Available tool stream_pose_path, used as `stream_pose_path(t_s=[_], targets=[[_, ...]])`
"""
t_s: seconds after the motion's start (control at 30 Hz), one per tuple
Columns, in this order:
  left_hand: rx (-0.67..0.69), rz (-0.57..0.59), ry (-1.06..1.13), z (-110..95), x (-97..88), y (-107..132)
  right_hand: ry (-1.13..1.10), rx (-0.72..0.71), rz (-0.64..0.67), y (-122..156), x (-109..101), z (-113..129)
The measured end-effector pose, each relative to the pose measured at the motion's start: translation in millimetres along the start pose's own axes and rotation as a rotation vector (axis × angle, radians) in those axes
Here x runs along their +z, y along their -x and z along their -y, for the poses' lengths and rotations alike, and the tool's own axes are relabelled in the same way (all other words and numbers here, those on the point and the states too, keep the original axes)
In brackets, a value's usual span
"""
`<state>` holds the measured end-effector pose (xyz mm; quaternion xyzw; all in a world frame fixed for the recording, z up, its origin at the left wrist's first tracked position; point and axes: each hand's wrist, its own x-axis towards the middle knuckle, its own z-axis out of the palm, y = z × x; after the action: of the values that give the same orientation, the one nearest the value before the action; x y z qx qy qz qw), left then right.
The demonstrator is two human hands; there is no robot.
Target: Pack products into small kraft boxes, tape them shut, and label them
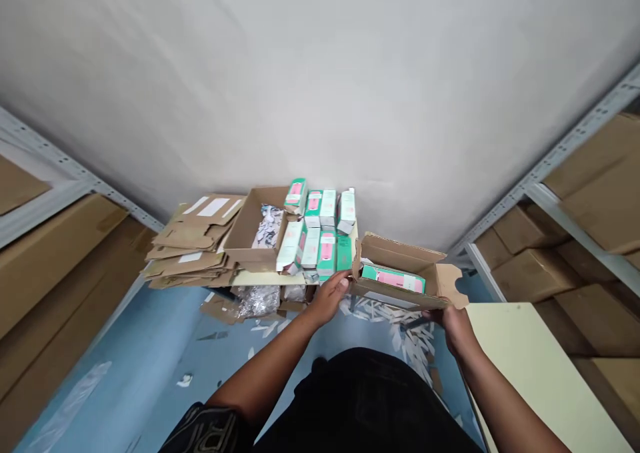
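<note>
I hold a small open cardboard box [400,253] in front of me with both hands. My left hand [331,295] grips its left end, fingers curled round the edge. My right hand [453,323] is closed on its near right corner. Inside the box lies a green and pink product carton [393,278]. A flap [453,283] sticks out at the box's right end.
A low table [265,278] carries several green and pink cartons [320,236], an open brown box [253,230] and a stack of flattened cardboard boxes [193,243]. Metal shelves with large cartons [50,260] stand left and right [585,206]. A pale tabletop [530,366] lies at my right. Paper scraps [405,326] litter the blue floor.
</note>
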<state>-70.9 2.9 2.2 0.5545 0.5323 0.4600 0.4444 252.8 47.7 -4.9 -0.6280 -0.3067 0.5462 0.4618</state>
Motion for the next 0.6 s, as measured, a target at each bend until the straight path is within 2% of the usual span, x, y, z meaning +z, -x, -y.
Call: stream_pose_path(t_s=[0.07, 0.17, 0.27, 0.37, 0.47, 0.53, 0.6], targets=[[-0.026, -0.026, -0.008, 2.5, -47.5, 3.1, -0.001, -0.005, 0.035, 9.2, 35.9, 1.7], [-0.117, -0.181, -0.095, 6.2, -119.7, -0.2, -0.002, -0.002, 0.073, 21.9, 83.2, 4.2], [-0.197, -0.360, -0.273, 15.0, -192.9, -16.0, 0.023, 0.021, 0.102, 30.0, 121.4, 8.4], [-0.260, -0.377, -0.485, 30.9, -258.8, -42.2, 0.058, 0.025, 0.130, 31.1, 150.3, 15.6], [-0.397, -0.337, -0.643, 49.5, -305.1, -73.0, 0.090, 0.034, 0.177, 22.3, 172.6, 25.5], [-0.483, -0.313, -0.705, 61.6, -322.8, -94.3, 0.105, 0.058, 0.209, 9.5, 185.8, 31.7], [-0.551, -0.281, -0.725, 73.9, -331.7, -115.7, 0.138, 0.054, 0.242, -8.1, 198.8, 36.1]])
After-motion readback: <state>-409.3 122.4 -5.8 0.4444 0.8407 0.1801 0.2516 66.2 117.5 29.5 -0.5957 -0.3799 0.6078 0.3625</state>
